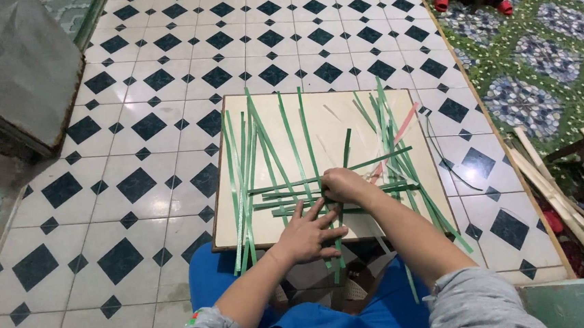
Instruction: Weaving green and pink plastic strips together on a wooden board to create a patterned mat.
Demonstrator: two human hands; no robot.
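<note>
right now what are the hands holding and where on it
Both hands are on the green strips where they cross: the right hand pinches there, the left hand presses flat just below.

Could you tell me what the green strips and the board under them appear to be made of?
The green strips look like thin plastic strapping: flat, even in width, slightly glossy, and they flex without creasing. The cream board seems a smooth laminate or painted wood panel with a dark edge; which one cannot be told. The left hand presses strips down, the right hand grips them.
</note>
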